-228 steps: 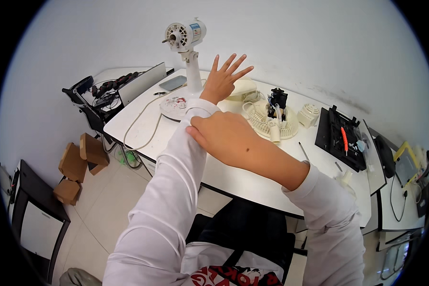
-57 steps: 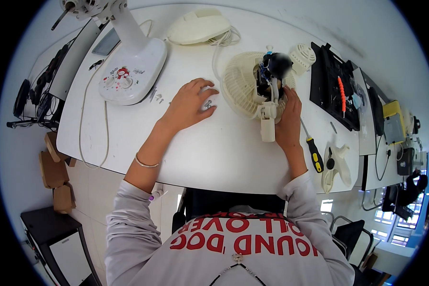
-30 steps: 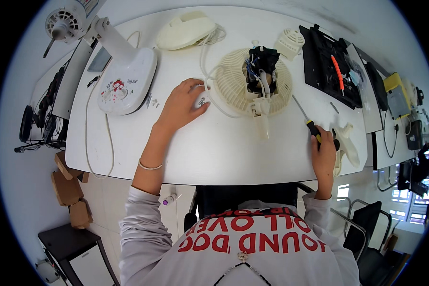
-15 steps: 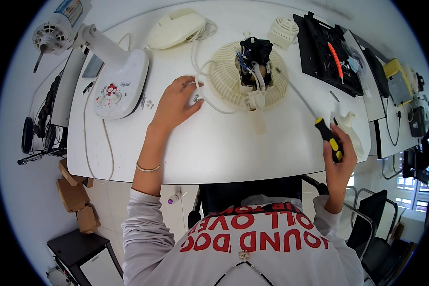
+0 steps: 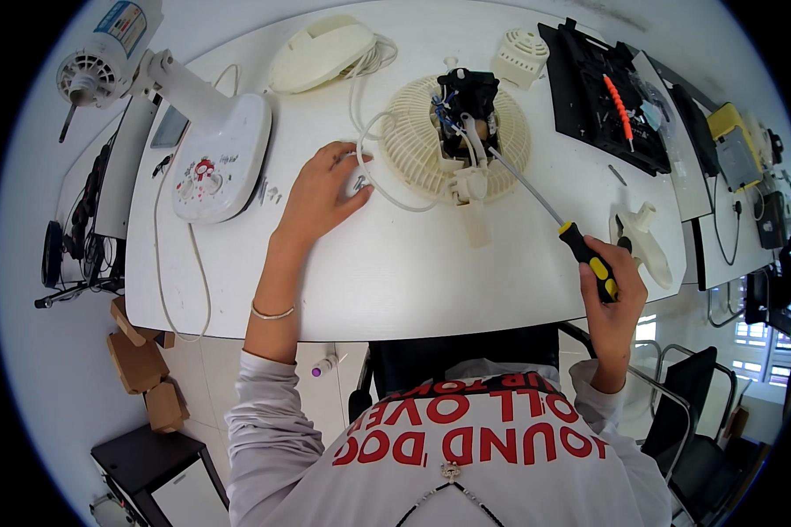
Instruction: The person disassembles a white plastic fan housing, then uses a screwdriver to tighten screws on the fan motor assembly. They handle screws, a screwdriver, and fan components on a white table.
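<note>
- Gripping the screwdriver (image 5: 576, 242) by its handle in the right hand (image 5: 615, 290), likely for control.
- Resting the left hand (image 5: 319, 195) on the table (image 5: 369, 290), thumb and fingers parted, beside loose screws (image 5: 360, 183), perhaps guarding them.
- Facing the black motor assembly (image 5: 469, 90) on the cream grille (image 5: 404, 132), probably for support.

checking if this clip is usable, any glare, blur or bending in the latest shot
Head view: fisheye framing, corners black; head view: pale sheen on the table, window at right very bright; head view: screwdriver, left hand and right hand readable, no strong blur on them, though the small screws are hard to make out.
</note>
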`<action>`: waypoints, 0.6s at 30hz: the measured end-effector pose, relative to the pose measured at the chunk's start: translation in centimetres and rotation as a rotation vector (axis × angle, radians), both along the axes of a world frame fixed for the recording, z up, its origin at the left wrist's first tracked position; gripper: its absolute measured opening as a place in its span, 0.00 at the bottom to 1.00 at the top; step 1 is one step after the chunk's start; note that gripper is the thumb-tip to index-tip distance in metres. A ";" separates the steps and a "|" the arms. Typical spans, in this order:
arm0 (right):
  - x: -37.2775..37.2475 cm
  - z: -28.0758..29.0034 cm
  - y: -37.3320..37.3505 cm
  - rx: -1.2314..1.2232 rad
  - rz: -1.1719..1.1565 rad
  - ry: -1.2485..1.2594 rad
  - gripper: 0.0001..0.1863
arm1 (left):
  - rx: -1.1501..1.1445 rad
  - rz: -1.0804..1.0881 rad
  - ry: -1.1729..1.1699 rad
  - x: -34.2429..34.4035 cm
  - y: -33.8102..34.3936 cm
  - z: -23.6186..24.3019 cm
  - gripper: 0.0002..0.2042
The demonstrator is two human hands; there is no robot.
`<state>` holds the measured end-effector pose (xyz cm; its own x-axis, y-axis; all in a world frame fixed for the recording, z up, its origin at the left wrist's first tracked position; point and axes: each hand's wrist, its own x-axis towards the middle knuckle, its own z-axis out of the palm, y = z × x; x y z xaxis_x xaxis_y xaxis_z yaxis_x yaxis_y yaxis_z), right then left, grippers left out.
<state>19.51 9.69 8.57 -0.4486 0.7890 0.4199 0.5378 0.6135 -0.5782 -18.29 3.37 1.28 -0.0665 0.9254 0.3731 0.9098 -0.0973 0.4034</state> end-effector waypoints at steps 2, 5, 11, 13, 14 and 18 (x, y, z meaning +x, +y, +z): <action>0.0 -0.2 0.1 -0.018 0.003 0.015 0.15 | -0.008 -0.002 -0.003 -0.1 0.0 -0.1 0.18; 0.1 -0.7 0.4 -0.119 0.007 0.070 0.15 | -0.006 -0.008 0.000 -0.3 0.0 -0.2 0.18; 0.5 -2.1 1.5 -0.627 0.026 0.345 0.17 | -0.012 -0.001 -0.010 0.1 0.0 0.2 0.19; 0.8 -2.8 2.2 -0.884 0.141 0.533 0.20 | -0.021 0.006 -0.008 0.1 -0.1 0.2 0.19; 1.0 -3.2 2.4 -0.976 0.200 0.583 0.26 | -0.026 0.009 -0.007 0.0 -0.2 0.1 0.19; 1.4 -5.1 1.9 -1.288 0.382 1.254 0.34 | -0.025 -0.006 -0.018 0.0 -0.1 0.3 0.19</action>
<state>20.95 11.56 3.47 -0.5961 0.7964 -0.1019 -0.5762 -0.5127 -0.6365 -18.33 3.23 1.59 -0.0669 0.9347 0.3491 0.9019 -0.0930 0.4217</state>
